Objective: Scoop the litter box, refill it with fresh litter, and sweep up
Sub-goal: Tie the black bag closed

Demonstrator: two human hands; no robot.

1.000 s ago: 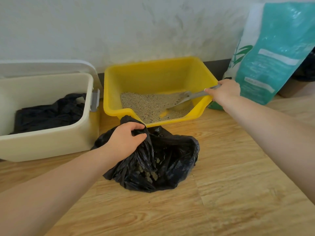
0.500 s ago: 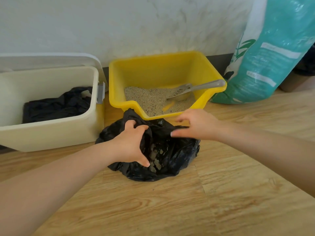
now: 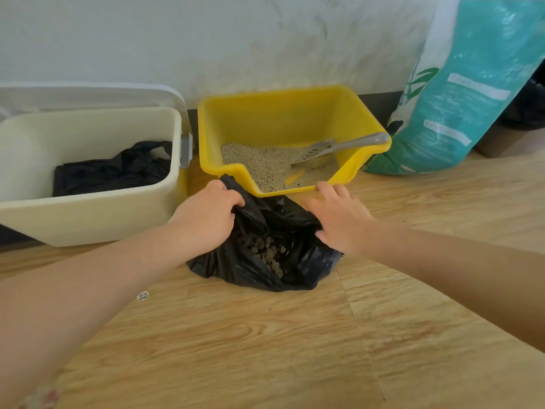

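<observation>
A yellow litter box (image 3: pixel 283 113) with a thin layer of beige litter stands against the wall. A grey slotted scoop (image 3: pixel 339 147) lies in it, handle propped on the right rim. In front of the box sits a black plastic bag (image 3: pixel 265 261) with brown clumps inside. My left hand (image 3: pixel 206 215) grips the bag's left edge. My right hand (image 3: pixel 339 218) rests on the bag's right edge, thumb hooked at the plastic, fingers reaching toward the box's front lip. A teal and white litter sack (image 3: pixel 466 93) leans on the wall at the right.
A cream bin (image 3: pixel 88 214) with an open lid and a black liner stands at the left, close to the litter box. A dark container (image 3: pixel 519 128) sits behind the sack. A small white speck (image 3: pixel 142 295) lies on the wooden floor (image 3: pixel 265 349).
My right hand let go of the scoop, left it in the box, and came down onto the bag's right edge. My left hand kept its grip and drew the bag's edge toward the box.
</observation>
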